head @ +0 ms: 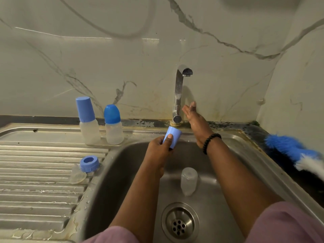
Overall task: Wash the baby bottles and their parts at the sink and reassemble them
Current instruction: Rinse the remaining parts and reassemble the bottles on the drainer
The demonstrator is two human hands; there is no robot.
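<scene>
Now left grip (160, 146) pinching blue cap (171, 139) over sink (122, 165), centre frame. Right grip (195, 120) spread, at tap (178, 95) base, 1 o'clock. Best: start water, rinse cap inside. Clear bottle (189, 180) at 6 o'clock.

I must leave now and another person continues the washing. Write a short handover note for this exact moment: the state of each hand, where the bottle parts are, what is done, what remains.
Left hand: grips a blue cap over the sink, below the tap.
Right hand: open, holding nothing, beside the tap's base. No water visibly runs.
Two capped bottles stand at the back of the drainboard; they look finished.
A blue collar ring and a clear teat lie on the drainboard near the sink's edge.
One bare bottle body lies in the basin above the drain.
A blue and white brush lies on the right counter.
Left: probably rinse the cap and body, then assemble the third bottle.
</scene>
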